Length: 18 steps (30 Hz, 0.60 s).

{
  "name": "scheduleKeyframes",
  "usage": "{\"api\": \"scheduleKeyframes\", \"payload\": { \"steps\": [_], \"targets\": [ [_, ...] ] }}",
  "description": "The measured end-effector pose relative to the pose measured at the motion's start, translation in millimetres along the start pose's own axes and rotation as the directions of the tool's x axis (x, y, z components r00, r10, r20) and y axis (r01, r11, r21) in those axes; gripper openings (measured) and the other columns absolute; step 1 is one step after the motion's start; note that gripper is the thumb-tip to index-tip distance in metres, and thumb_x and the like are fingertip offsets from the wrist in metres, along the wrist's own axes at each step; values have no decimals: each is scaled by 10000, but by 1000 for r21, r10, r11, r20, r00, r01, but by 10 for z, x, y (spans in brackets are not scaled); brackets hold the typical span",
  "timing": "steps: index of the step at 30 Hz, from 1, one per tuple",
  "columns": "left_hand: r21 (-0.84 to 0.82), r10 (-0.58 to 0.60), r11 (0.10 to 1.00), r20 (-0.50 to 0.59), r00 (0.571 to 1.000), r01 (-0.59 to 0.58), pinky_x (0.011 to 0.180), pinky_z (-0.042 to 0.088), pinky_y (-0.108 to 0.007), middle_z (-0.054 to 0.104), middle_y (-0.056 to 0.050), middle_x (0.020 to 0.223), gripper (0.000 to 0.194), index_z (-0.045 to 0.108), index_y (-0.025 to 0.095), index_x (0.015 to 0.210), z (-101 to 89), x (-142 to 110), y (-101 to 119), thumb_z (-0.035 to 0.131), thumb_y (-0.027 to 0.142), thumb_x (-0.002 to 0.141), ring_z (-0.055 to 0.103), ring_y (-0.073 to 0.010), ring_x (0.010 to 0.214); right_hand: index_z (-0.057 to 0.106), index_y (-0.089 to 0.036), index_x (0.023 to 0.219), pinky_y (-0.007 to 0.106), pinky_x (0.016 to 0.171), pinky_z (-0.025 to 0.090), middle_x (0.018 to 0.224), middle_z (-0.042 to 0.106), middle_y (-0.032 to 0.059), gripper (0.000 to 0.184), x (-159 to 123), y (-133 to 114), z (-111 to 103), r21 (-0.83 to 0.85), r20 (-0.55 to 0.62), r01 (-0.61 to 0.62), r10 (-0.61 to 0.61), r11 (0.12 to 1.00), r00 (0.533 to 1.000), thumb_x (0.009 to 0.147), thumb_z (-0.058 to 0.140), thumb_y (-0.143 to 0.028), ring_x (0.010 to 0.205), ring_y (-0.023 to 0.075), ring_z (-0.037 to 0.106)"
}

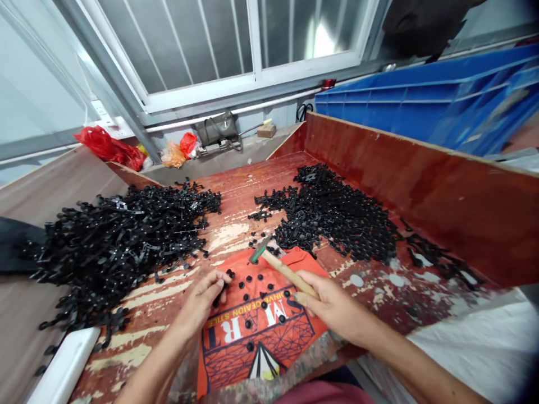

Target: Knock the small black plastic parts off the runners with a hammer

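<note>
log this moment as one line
left hand: pinching small black part on orange cloth | right hand: holding hammer | black part piles both sides

Barred window (219, 39) above, daylight; blue crates (421, 95) right; grey wall (33, 84) left.

A printed cloth (256, 331) lay on the table (236, 196). Left of the cloth sat one heap of plastic parts (113, 241), behind and right of it another heap (332, 213). Loose caps (261, 306) lay on the cloth.
</note>
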<state>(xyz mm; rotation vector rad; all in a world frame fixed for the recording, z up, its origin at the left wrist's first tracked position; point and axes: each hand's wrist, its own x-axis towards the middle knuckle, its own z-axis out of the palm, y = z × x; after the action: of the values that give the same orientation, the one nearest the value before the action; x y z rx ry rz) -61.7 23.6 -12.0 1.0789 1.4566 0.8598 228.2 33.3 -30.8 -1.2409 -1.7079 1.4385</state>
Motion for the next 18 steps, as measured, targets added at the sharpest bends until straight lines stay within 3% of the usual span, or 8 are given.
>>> {"api": "scheduleKeyframes", "payload": {
  "steps": [4, 11, 18],
  "targets": [
    [-31, 2, 999, -132, 991, -7, 477, 310, -168, 498, 71, 593, 299, 603, 187, 872, 112, 83, -160, 715, 416, 717, 397, -77, 510, 656, -252, 1203, 311, 837, 509, 1075, 713, 16, 337, -103, 6, 61, -106, -7, 10, -11, 994, 1000, 882, 556, -228, 956, 213, 653],
    [-253, -58, 967, -149, 987, 19, 371, 350, -152, 575, 63, 618, 373, 551, 197, 896, 255, 129, -170, 750, 378, 637, 451, -59, 417, 649, -282, 1273, 347, 894, 525, 1114, 734, 12, 409, -104, 70, 82, -204, -11, 20, -23, 979, 1000, 880, 548, -231, 986, 229, 675],
    [-214, -54, 977, -187, 981, 13, 367, 480, -191, 488, 98, 601, 358, 532, 202, 838, 339, 141, -151, 742, 362, 598, 464, -64, 439, 636, -271, 1300, 342, 888, 537, 1110, 744, 7, 431, -108, 127, 85, -210, 3, 14, -14, 978, 1000, 881, 541, -240, 983, 224, 687]
  ]
}}
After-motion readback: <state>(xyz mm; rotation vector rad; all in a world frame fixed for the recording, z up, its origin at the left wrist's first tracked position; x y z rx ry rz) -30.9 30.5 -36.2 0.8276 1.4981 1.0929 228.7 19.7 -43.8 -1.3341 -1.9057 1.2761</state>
